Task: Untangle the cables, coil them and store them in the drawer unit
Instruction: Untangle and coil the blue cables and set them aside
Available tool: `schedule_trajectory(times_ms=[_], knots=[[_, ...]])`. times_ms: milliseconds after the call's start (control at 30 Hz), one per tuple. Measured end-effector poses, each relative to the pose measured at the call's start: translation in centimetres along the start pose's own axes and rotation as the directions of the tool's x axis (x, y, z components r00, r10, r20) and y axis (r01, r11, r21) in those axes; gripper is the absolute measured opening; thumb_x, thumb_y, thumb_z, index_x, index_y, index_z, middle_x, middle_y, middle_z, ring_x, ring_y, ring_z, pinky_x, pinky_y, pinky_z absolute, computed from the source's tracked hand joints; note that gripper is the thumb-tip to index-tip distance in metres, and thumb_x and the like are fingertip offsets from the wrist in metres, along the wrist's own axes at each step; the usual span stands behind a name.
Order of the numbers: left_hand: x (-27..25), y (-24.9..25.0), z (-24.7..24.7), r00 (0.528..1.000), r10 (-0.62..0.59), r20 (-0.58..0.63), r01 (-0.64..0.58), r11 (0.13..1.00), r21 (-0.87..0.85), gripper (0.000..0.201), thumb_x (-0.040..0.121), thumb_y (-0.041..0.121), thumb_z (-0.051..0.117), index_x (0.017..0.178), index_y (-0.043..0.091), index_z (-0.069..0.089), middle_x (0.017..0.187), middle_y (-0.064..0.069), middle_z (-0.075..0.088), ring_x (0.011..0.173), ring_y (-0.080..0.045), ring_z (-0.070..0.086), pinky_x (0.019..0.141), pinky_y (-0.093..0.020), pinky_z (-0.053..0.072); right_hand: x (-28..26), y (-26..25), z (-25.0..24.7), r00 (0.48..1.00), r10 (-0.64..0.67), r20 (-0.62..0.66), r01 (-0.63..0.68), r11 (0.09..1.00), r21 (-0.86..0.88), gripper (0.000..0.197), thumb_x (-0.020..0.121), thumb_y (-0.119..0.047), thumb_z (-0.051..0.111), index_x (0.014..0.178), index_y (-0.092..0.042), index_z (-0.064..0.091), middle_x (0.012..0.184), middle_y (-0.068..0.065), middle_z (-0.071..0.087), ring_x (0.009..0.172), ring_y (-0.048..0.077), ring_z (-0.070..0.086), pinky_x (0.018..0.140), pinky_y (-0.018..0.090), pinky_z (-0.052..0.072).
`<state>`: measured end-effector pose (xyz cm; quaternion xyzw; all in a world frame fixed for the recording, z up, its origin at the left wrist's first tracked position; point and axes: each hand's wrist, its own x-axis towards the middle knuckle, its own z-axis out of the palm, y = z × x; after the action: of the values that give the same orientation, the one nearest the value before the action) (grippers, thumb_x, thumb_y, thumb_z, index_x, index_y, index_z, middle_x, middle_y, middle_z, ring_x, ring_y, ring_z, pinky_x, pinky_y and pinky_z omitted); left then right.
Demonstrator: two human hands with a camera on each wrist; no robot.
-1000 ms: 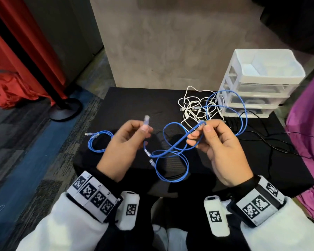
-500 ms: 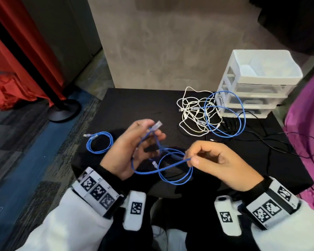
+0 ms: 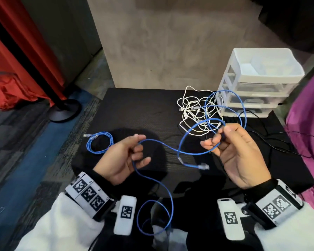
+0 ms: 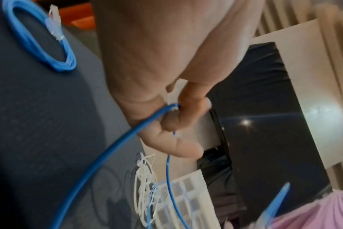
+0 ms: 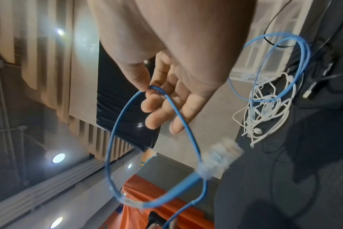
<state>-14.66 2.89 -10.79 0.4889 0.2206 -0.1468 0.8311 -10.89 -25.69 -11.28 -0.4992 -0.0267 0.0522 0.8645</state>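
Observation:
A blue network cable (image 3: pixel 170 146) stretches between my hands above the black table (image 3: pixel 134 105). My left hand (image 3: pixel 138 142) pinches it near one end, and the clear plug shows between those fingers (image 4: pixel 173 94). My right hand (image 3: pixel 219 134) pinches a loop of the same cable (image 5: pixel 153 88). The other clear plug (image 3: pixel 203 167) hangs free below that loop. A slack length (image 3: pixel 156 218) drops toward my lap. A coiled blue cable (image 3: pixel 100 142) lies on the table to the left. The white drawer unit (image 3: pixel 257 84) stands at the back right.
A tangle of white cables (image 3: pixel 194 113) with another blue cable (image 3: pixel 234 105) looped through it lies in front of the drawers. Thin black cables (image 3: pixel 279 142) trail over the table's right side. Purple fabric (image 3: pixel 308 133) borders the right edge. A stand base (image 3: pixel 65 109) sits on the floor at left.
My hands have drawn apart. The right hand rose up and to the right with its loop, the bunched loops opened out, and a long slack length now hangs toward my lap.

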Motion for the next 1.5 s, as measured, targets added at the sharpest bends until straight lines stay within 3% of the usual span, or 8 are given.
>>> schedule_trajectory(times_ms=[267, 467, 733, 800, 933, 1100, 1267, 1500], knots=[[-0.5, -2.9, 2.4, 0.98, -0.175, 0.099, 0.147, 0.96, 0.239, 0.027, 0.105, 0.014, 0.042, 0.103, 0.007, 0.068, 0.066, -0.001, 0.048, 0.056, -0.013, 0.052, 0.089, -0.051, 0.058, 0.0, 0.7, 2.4, 0.993, -0.106, -0.056, 0.102, 0.992, -0.073, 0.012, 0.101, -0.017, 0.057, 0.092, -0.01, 0.06, 0.071, 0.01, 0.061, 0.069, 0.026, 0.07, 0.085, 0.044, 0.062], [-0.7, -4.7, 3.4, 0.963, -0.238, 0.125, 0.2, 0.945, 0.258, 0.034, 0.1, 0.011, 0.038, 0.122, 0.002, 0.062, 0.062, -0.004, 0.034, 0.048, -0.014, 0.036, 0.075, -0.049, 0.062, 0.3, 0.7, 3.6, 0.966, -0.178, -0.187, 0.168, 0.983, -0.067, 0.011, 0.107, -0.012, 0.054, 0.097, -0.01, 0.059, 0.075, 0.009, 0.07, 0.079, 0.031, 0.077, 0.087, 0.043, 0.063], [-0.7, -3.9, 3.8, 0.968, -0.059, 0.245, 0.049, 0.998, 0.047, 0.09, 0.1, 0.072, 0.017, 0.131, 0.0, 0.06, 0.062, -0.01, 0.038, 0.043, -0.019, 0.039, 0.075, -0.049, 0.058, -2.3, 2.6, 2.5, 0.967, -0.075, 0.243, 0.2, 0.812, -0.548, 0.014, 0.1, -0.002, 0.063, 0.087, -0.007, 0.064, 0.065, 0.011, 0.065, 0.046, 0.017, 0.05, 0.052, 0.025, 0.043], [-0.5, -3.1, 3.0, 0.971, -0.027, 0.239, 0.039, 0.998, -0.045, 0.096, 0.098, 0.074, 0.016, 0.129, -0.005, 0.062, 0.067, -0.01, 0.045, 0.047, -0.019, 0.042, 0.073, -0.046, 0.058, -2.9, 3.0, 1.8, 0.932, -0.046, 0.359, 0.286, 0.703, -0.652, 0.016, 0.096, -0.011, 0.071, 0.081, -0.014, 0.066, 0.065, 0.01, 0.064, 0.053, 0.009, 0.05, 0.057, 0.021, 0.042], [-0.6, -3.3, 2.6, 0.984, 0.035, 0.174, -0.056, 0.991, 0.118, 0.047, 0.108, 0.043, 0.037, 0.112, 0.005, 0.065, 0.077, -0.003, 0.05, 0.061, -0.013, 0.051, 0.079, -0.04, 0.058, -3.4, 2.6, 1.2, 0.827, 0.137, 0.545, 0.37, 0.597, -0.712, 0.013, 0.092, -0.024, 0.078, 0.08, -0.022, 0.075, 0.076, -0.002, 0.071, 0.072, 0.01, 0.066, 0.073, 0.034, 0.054], [-1.4, -4.5, 2.3, 0.959, 0.117, 0.26, -0.181, 0.954, 0.241, 0.035, 0.105, 0.042, 0.049, 0.089, 0.014, 0.062, 0.079, -0.003, 0.052, 0.069, -0.014, 0.054, 0.094, -0.05, 0.047, -2.4, 1.8, 0.9, 0.901, -0.253, 0.351, 0.433, 0.517, -0.738, 0.021, 0.091, -0.013, 0.079, 0.11, -0.022, 0.076, 0.116, -0.009, 0.069, 0.114, 0.018, 0.065, 0.094, 0.034, 0.053], [-2.4, -4.7, 2.7, 0.879, 0.135, 0.457, -0.239, 0.955, 0.176, 0.033, 0.106, 0.032, 0.041, 0.086, 0.008, 0.051, 0.082, -0.006, 0.048, 0.076, -0.017, 0.055, 0.095, -0.051, 0.039, -1.1, 2.6, -0.3, 0.957, 0.136, 0.256, 0.101, 0.67, -0.735, 0.056, 0.087, -0.023, 0.083, 0.135, -0.039, 0.058, 0.13, -0.009, 0.065, 0.121, 0.007, 0.062, 0.102, 0.043, 0.054], [-3.9, -4.6, 3.1, 0.752, 0.076, 0.655, -0.34, 0.896, 0.286, 0.034, 0.11, 0.022, 0.031, 0.089, 0.007, 0.053, 0.081, -0.005, 0.048, 0.08, -0.02, 0.053, 0.101, -0.072, 0.035, -0.6, 2.8, -0.2, 0.916, 0.232, 0.327, -0.039, 0.863, -0.503, 0.074, 0.089, -0.016, 0.071, 0.154, -0.034, 0.042, 0.153, -0.005, 0.054, 0.14, 0.011, 0.053, 0.112, 0.037, 0.046]])
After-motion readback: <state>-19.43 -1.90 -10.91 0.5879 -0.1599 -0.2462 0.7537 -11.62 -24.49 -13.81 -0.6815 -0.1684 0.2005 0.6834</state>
